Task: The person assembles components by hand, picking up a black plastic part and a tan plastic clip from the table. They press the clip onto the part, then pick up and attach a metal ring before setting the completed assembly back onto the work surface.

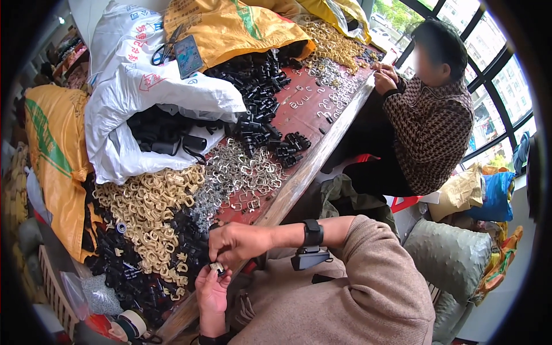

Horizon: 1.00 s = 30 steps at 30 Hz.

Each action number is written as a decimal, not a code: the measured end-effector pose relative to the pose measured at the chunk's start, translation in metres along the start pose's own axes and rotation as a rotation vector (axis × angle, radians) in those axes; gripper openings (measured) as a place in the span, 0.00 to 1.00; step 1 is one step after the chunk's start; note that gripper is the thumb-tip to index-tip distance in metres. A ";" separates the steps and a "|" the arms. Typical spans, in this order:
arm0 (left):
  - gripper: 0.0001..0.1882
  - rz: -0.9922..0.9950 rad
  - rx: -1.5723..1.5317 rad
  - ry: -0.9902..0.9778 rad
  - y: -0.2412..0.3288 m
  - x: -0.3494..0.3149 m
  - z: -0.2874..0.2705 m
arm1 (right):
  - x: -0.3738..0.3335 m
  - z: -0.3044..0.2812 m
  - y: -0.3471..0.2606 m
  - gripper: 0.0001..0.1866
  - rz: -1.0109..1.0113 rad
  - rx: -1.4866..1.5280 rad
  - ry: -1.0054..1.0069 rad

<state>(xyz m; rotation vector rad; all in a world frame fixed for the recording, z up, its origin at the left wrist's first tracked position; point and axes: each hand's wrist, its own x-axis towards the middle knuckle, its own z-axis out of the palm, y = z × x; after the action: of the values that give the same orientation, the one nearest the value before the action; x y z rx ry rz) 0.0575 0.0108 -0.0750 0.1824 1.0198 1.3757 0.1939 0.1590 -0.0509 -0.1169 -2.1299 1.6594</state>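
Note:
At the table's near edge, my left hand (211, 293) is closed with its fingertips on a small beige and black plastic piece (217, 268). Just above it, my right hand (238, 241) has its fingers bent together in a pinch over that piece. Whether anything tiny sits between those right fingertips is hidden. Beside both hands lie a heap of beige plastic rings (152, 213), shiny metal U-shaped clips (253, 175) and loose black plastic parts (123, 273).
A white woven sack (115, 144) lies open with black parts inside. Orange sacks (54, 161), scissors (164, 52) and a phone (188, 56) are further off. More black parts (253, 86) cover the red tabletop (299, 106). Across the corner, another person (437, 115) works with both hands raised.

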 end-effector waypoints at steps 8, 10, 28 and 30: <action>0.13 -0.022 -0.082 -0.043 -0.005 -0.010 0.002 | -0.005 0.019 -0.013 0.04 -0.064 -0.034 0.026; 0.13 -0.039 -0.099 -0.060 -0.006 -0.009 -0.001 | -0.006 0.020 -0.014 0.05 -0.050 -0.033 0.025; 0.13 -0.055 -0.179 -0.053 -0.002 -0.002 -0.007 | -0.014 0.039 0.001 0.14 -0.069 -0.167 0.263; 0.14 -0.066 -0.142 -0.083 -0.004 -0.005 0.002 | -0.019 0.037 0.001 0.14 -0.107 -0.234 0.268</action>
<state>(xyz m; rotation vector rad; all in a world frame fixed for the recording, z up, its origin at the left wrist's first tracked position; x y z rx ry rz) 0.0622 0.0066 -0.0741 0.0979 0.8489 1.3634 0.1965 0.1194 -0.0644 -0.2747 -2.0763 1.2535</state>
